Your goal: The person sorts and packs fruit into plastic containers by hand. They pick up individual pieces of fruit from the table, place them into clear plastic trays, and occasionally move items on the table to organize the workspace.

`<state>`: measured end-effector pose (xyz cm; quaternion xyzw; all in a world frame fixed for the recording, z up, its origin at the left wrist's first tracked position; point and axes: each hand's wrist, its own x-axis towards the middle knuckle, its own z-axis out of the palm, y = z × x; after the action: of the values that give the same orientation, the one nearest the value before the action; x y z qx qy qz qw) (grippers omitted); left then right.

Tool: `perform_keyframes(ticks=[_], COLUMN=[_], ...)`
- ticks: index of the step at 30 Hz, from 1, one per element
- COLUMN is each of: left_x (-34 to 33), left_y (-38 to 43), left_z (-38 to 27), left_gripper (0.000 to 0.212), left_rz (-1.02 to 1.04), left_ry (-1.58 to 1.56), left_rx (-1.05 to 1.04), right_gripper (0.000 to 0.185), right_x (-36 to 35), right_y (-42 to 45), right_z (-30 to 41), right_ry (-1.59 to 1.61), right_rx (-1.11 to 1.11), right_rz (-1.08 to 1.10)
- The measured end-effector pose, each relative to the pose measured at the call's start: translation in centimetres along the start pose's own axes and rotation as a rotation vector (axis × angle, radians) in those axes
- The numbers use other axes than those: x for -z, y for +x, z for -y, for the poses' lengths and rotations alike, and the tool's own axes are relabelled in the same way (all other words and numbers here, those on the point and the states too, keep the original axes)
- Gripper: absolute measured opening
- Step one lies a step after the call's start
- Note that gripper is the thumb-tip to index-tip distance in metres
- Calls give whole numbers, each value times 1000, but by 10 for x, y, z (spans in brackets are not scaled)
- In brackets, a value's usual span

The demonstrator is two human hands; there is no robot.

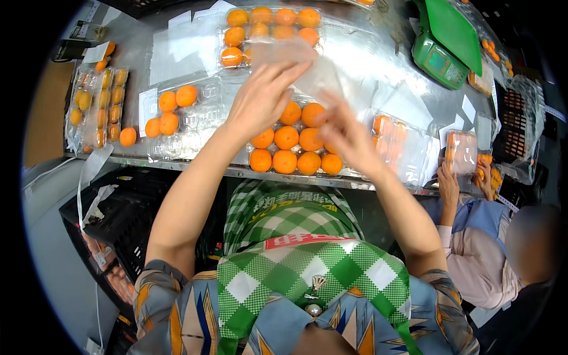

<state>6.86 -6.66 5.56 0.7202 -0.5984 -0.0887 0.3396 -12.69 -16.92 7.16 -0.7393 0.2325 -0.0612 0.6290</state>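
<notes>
Several oranges (286, 137) sit in rows in a clear plastic clamshell tray at the table's front edge. My left hand (266, 93) is over the tray's far left part, its fingertips at a thin translucent sheet (284, 51). That sheet lies partly over a second filled tray of oranges (259, 15) behind. My right hand (341, 128) is blurred above the near tray's right side, fingers spread; whether it touches the sheet is not clear. Left of my left hand stands a clear tray (191, 133) with a few oranges at its left end.
White paper sheets (171, 60) lie at the back left. Closed trays (122, 91) and a loose orange (128, 136) are at left. A green scale (443, 53) stands back right. Near a wrapped tray (395, 142), a co-worker's hands (449, 182) hold another pack. Black crates (133, 208) stand below left.
</notes>
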Motion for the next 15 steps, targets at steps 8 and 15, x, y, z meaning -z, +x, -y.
perform_keyframes(ticks=[8,15], left_x=[-29,-19], left_y=[52,42], left_z=[35,39], left_gripper=[53,40], left_rz=[131,96], left_ry=[136,-84], left_rx=[186,194], right_gripper=[56,51], right_x=[58,58], right_y=[93,102], right_z=[-53,-43], right_ry=[-473,-617], right_rx=[-149,4], right_rz=[-344,-309])
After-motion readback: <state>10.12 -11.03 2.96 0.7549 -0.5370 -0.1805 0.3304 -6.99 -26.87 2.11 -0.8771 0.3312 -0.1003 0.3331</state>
